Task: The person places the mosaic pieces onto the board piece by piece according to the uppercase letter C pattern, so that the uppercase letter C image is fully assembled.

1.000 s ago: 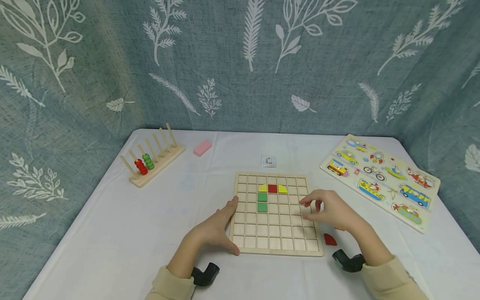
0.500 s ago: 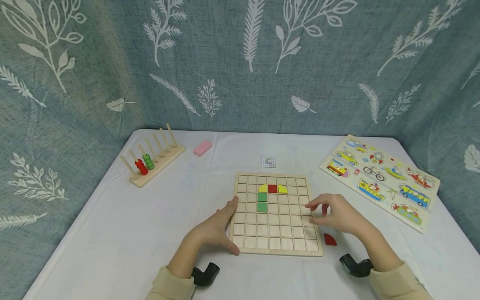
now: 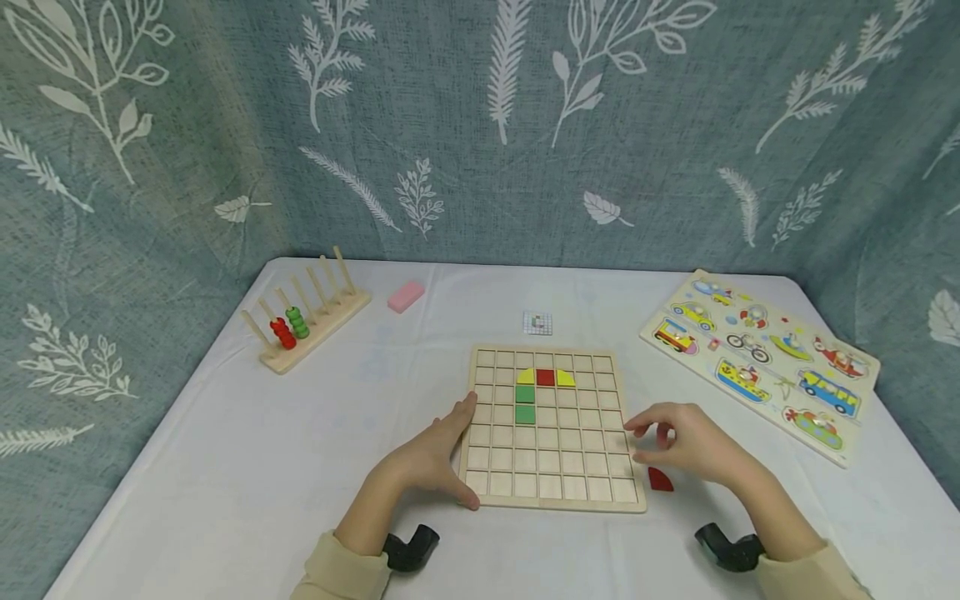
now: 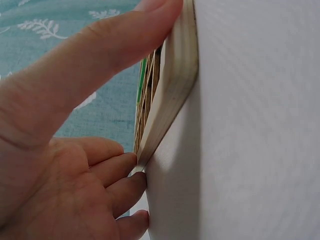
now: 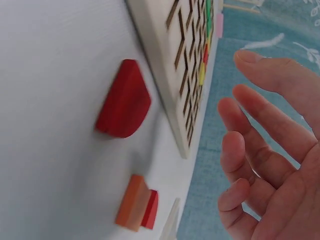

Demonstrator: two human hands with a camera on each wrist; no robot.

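**Grid board steadied, red piece lying beside it**

The wooden grid board (image 3: 551, 429) was seen lying flat near the middle of the white table (image 3: 225, 467). In its upper rows a red square (image 3: 545, 377) was flanked by two yellow quarter-round pieces (image 3: 526, 377), and two green squares (image 3: 525, 404) were set below the left one. The board's left edge was touched by the left hand (image 3: 431, 458), whose fingers were laid out straight along the frame with the thumb at the near corner; nothing was gripped. A red quarter-round piece (image 3: 660, 479) was found on the cloth just beside the board's near right corner. Above it the right hand (image 3: 690, 446) was held with loosely bent fingers (image 5: 260, 145), and nothing was held in it. In the right wrist view an orange piece (image 5: 132, 202) was seen touching a smaller red one, near the quarter-round piece.

Further out, a small pattern card (image 3: 537, 322) was placed behind the board. A peg rack (image 3: 303, 321) with red and green rings was seen at the far left, a pink block (image 3: 406, 295) near it, and a vehicle puzzle (image 3: 757, 362) at the far right. The table was backed by a leaf-printed curtain (image 3: 480, 125).
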